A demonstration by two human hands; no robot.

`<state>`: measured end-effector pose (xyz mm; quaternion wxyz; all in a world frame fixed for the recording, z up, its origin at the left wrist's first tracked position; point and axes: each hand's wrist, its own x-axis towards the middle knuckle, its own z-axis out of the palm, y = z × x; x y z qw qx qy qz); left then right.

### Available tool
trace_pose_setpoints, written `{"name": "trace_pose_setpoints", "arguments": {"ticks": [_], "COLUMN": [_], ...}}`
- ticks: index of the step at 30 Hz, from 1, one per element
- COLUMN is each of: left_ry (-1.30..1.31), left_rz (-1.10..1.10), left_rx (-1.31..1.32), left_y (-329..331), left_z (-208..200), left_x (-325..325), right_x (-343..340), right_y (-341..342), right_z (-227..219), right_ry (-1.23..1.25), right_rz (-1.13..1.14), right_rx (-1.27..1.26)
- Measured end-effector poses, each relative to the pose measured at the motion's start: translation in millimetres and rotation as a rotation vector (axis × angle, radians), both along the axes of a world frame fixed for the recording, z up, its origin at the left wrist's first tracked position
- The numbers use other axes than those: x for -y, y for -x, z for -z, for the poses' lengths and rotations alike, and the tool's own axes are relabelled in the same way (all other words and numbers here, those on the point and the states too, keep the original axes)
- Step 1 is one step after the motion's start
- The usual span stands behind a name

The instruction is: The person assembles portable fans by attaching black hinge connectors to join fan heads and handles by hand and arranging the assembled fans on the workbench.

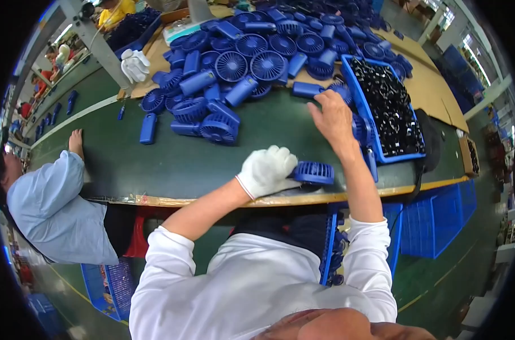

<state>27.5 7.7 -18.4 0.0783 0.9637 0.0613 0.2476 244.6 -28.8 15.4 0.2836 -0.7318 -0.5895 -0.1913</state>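
My left hand (269,171), in a white knit glove, is closed around a blue handheld fan (314,172) near the table's front edge. The fan's round slatted head sticks out to the right of the glove; its handle is mostly hidden by the hand. My bare right hand (333,120) is stretched forward beside the blue tray, with its thumb apart from its bent fingers. Just beyond its fingertips lies another blue fan (307,89); I cannot tell whether they touch. A big heap of blue handheld fans (232,66) covers the table's far middle.
A blue tray (384,159) full of small glossy black parts stands at the right. A white glove (134,65) hangs at the far left post. A co-worker in a light blue shirt (48,187) sits at my left. Blue crates (439,221) stand below the table at the right.
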Motion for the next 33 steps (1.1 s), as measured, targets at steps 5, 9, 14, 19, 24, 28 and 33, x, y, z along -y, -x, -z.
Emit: {"name": "trace_pose_setpoints", "arguments": {"ticks": [5,9,14,19,24,28,33], "left_ry": [0.085,0.108,0.159,0.183,0.189,0.192,0.146], "left_rz": [-0.011,0.028,0.037,0.067,0.075,0.046,0.019], "left_rx": [-0.131,-0.139,-0.133,-0.060,-0.029,-0.028,-0.060], "left_y": [6.7,9.7,12.7,11.7,12.4,14.1,9.4], "left_z": [-4.9,-1.6,0.4,3.9,5.0,4.3,2.3], "left_x": [0.4,-2.3,-4.2,-4.0,-3.6,-3.6,-5.0], "right_x": [-47.1,-71.3,-104.4,-117.1,-110.5,-98.7,-76.1], "right_y": [-71.7,-115.6,-121.0,-140.3,-140.7,-119.7,-114.7], "right_z": [-3.5,6.2,5.6,10.1,10.8,-11.2,-26.0], "right_ry": [0.183,0.368,0.507,0.553,0.544,0.537,0.172], "right_rz": [0.206,0.336,0.471,0.525,0.477,0.399,0.124], "right_rx": [0.164,0.275,0.158,0.061,0.028,0.131,-0.148]}}
